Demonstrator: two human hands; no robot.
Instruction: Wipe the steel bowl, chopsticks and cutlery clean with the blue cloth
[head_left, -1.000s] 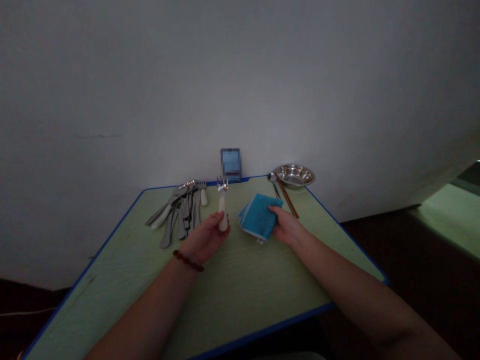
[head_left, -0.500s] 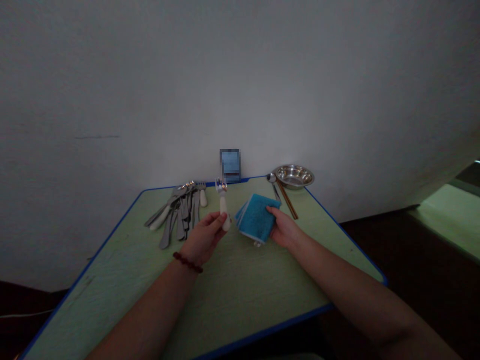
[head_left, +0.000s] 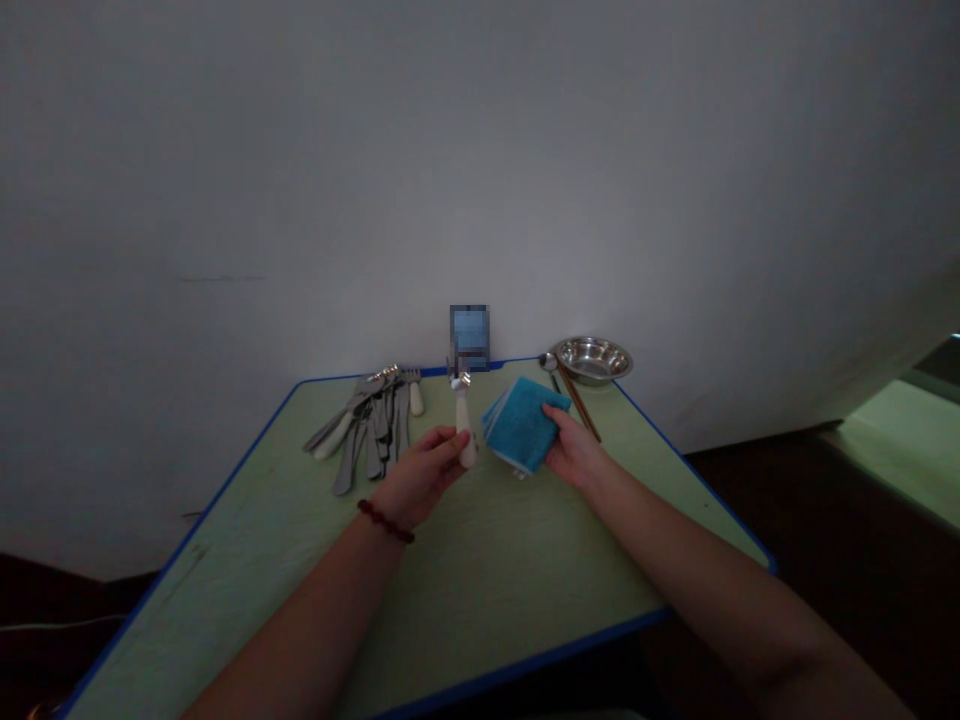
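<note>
Between thumb and fingers, my left hand grips a fork by its white handle, with the metal tines pointing up and away. My right hand is closed on the right side of a folded blue cloth, whose pale layers show along its left edge. A small gap separates the fork and the cloth, and both are held above the table. Left of my left hand lies a heap of metal cutlery, some pieces with white handles. One white-handled fork rests at the heap's right side.
The pale green table has a blue edge and stands against a grey wall. At the back right are a metal bowl, wooden chopsticks and a spoon. A blurred-out upright device leans on the wall.
The whole view has shifted slightly, so things appear a little further right. The fork in my left hand has turned a bit, and the cloth is tilted slightly differently. Both grips stay closed.
</note>
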